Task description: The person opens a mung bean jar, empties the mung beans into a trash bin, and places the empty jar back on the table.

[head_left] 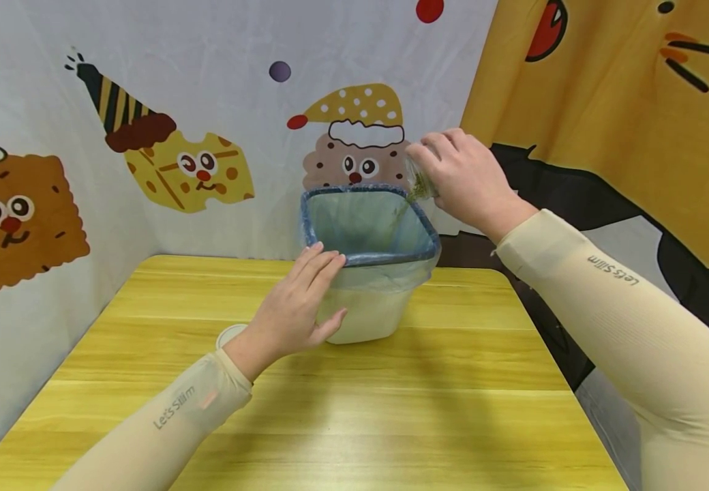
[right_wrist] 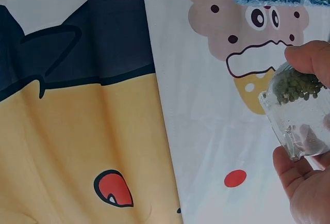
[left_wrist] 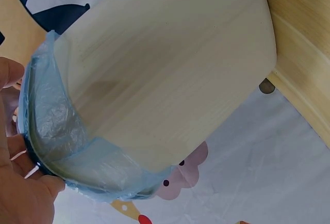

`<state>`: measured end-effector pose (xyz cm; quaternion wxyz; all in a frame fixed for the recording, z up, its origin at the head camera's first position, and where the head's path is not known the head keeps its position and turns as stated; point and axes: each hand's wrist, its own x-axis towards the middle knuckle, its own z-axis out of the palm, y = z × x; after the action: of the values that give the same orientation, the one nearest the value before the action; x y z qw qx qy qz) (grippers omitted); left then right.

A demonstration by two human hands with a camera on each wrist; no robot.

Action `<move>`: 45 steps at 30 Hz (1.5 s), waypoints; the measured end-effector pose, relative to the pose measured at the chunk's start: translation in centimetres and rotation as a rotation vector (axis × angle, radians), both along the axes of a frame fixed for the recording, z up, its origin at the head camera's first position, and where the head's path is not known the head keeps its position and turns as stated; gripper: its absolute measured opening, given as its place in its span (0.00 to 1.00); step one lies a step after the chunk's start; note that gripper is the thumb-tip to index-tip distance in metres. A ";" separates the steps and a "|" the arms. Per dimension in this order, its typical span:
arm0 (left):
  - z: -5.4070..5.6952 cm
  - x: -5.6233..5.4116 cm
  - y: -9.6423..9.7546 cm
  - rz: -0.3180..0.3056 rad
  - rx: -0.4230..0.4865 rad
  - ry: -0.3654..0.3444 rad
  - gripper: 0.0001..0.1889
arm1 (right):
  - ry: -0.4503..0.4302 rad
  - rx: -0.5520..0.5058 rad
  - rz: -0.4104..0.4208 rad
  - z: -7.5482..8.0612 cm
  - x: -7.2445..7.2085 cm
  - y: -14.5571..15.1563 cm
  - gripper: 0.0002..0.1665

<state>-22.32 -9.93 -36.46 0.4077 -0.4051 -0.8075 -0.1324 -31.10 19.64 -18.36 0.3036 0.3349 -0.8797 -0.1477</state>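
A cream-coloured bin (head_left: 363, 314) stands toward the back of the table, its rim wrapped in a bluish plastic liner (left_wrist: 51, 115). My left hand (head_left: 287, 310) rests its straight fingers on the near left part of that rim, thumb held apart. Up at the bin's right side, my right hand (head_left: 461, 177) grips a clear jar (right_wrist: 294, 126) tipped over the opening. Small green beans (right_wrist: 299, 87) lie gathered inside the jar, and some greenish bits fall from its mouth into the bin. The bin's bottom is hidden from view.
On the wooden table (head_left: 342, 423), a round white lid-like piece (head_left: 230, 334) shows partly behind my left wrist. A cartoon-printed white cloth (head_left: 219, 41) hangs behind the table, with a yellow patterned one (head_left: 612, 102) at the right.
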 end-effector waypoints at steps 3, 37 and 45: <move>0.0 0.0 0.0 -0.005 0.003 0.003 0.43 | 0.015 0.009 0.012 -0.1 -0.1 0.0 0.46; 0.0 0.0 0.1 -0.012 0.015 -0.001 0.43 | 0.375 0.248 0.270 -1.5 -0.7 -0.9 0.28; -0.1 0.1 0.0 -0.003 0.006 -0.004 0.44 | 0.591 0.553 0.307 -3.1 -0.6 -1.0 0.31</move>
<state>-22.27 -9.90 -36.55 0.4071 -0.4047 -0.8074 -0.1361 -31.69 18.62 -21.48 0.4599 0.4740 -0.6222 -0.4204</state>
